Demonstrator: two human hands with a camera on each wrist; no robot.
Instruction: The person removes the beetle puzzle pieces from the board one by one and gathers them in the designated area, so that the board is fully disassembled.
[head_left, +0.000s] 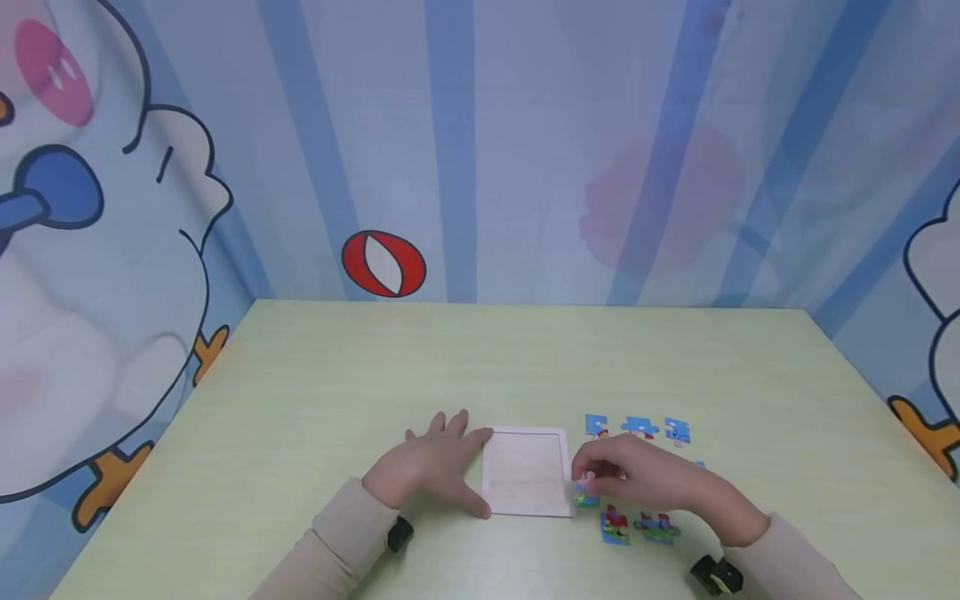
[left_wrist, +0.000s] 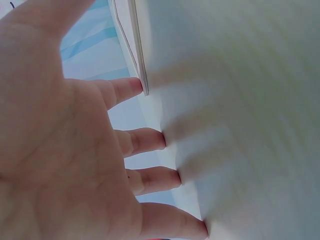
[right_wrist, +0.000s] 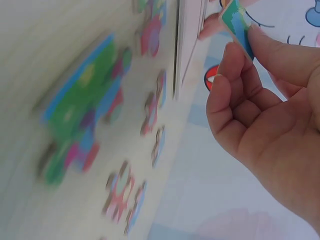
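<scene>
A shallow square puzzle tray [head_left: 525, 473] with a raised pale rim lies on the table, bare inside. My left hand [head_left: 431, 468] is at its left side with fingers spread, index fingertip and thumb tip at the left rim. In the left wrist view, the other fingertips [left_wrist: 172, 177] reach down to the tabletop. Just off the tray's right rim, my right hand [head_left: 648, 475] pinches a jigsaw piece [right_wrist: 237, 24] between thumb and fingers. That piece shows blue and green, and it is raised off the table in the right wrist view.
Loose jigsaw pieces lie right of the tray: a blue one [head_left: 640, 427] and a corner-like one [head_left: 597, 425] behind my right hand, and two greenish ones [head_left: 615, 527] in front. Some are partly hidden under that hand. A printed curtain [head_left: 510, 167] stands behind the table [head_left: 360, 367].
</scene>
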